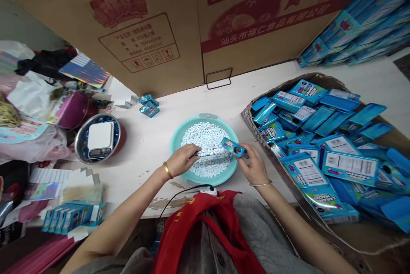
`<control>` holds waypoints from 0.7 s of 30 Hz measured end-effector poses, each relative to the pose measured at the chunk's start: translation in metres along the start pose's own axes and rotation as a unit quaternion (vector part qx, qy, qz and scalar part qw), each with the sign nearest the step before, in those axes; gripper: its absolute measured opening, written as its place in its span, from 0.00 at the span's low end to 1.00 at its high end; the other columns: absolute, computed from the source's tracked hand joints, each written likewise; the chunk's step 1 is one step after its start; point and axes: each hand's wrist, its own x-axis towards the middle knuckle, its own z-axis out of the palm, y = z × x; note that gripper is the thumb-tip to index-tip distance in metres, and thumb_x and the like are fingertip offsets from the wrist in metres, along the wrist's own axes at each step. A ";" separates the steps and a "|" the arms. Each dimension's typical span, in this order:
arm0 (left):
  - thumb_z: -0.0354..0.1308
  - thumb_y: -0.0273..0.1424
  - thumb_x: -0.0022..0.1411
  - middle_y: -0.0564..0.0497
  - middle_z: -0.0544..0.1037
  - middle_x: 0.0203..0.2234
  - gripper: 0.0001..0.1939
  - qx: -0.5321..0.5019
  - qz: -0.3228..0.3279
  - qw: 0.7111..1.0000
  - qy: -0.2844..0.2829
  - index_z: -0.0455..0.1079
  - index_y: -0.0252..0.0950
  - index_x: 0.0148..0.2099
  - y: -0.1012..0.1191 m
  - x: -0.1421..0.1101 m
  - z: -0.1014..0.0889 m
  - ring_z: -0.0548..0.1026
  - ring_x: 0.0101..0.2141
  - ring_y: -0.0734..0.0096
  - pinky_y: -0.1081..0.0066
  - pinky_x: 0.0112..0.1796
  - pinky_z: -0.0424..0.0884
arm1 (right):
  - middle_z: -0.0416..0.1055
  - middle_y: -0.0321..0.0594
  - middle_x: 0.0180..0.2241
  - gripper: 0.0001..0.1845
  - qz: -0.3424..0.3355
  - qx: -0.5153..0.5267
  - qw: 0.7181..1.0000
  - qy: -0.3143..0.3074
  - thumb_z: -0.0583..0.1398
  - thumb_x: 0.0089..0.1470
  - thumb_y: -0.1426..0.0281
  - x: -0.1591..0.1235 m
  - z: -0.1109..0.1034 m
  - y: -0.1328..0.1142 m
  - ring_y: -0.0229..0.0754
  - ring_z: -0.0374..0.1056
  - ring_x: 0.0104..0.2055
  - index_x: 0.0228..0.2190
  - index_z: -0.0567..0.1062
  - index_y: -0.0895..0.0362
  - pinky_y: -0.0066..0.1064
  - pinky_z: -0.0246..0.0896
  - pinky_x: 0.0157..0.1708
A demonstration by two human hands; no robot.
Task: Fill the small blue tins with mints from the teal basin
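A turquoise plastic basin full of small white candies stands in front of me. My left hand is over its left side, fingers pinched on the edge of what looks like a clear plastic scoop lying among the candies. Part of that scoop is hard to make out against them. At the basin's right rim, my right hand grips a small blue candy box between thumb and fingers. The box is tilted toward the middle of the basin, and a dark round spot shows on its near end.
On the right, a large cardboard tray holds many blue boxes. Left are a metal bowl with a white scale on it and a row of blue boxes. Two blue boxes lie before the big carton.
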 end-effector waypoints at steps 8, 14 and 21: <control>0.47 0.24 0.65 0.44 0.74 0.37 0.11 0.253 -0.077 0.953 -0.149 0.65 0.32 0.48 0.084 0.021 -0.056 0.72 0.40 0.62 0.65 0.37 0.70 | 0.68 0.46 0.48 0.23 -0.077 -0.030 0.995 -0.059 0.53 0.52 0.76 -0.003 0.030 -0.018 0.50 0.64 0.51 0.51 0.65 0.54 0.46 0.63 0.51; 0.43 0.23 0.66 0.42 0.73 0.34 0.11 0.330 -0.069 0.929 -0.156 0.67 0.30 0.42 0.122 0.027 -0.062 0.71 0.39 0.58 0.63 0.35 0.69 | 0.68 0.46 0.47 0.24 -0.081 -0.009 0.995 -0.053 0.53 0.52 0.77 -0.004 0.037 -0.018 0.50 0.64 0.51 0.51 0.65 0.54 0.46 0.63 0.52; 0.48 0.25 0.64 0.43 0.71 0.42 0.12 0.307 -0.173 0.934 -0.063 0.66 0.33 0.49 0.005 0.027 -0.026 0.68 0.42 0.59 0.64 0.39 0.68 | 0.68 0.46 0.46 0.20 -0.029 0.027 0.999 0.003 0.55 0.54 0.72 0.001 0.026 -0.001 0.49 0.65 0.50 0.50 0.65 0.53 0.45 0.63 0.50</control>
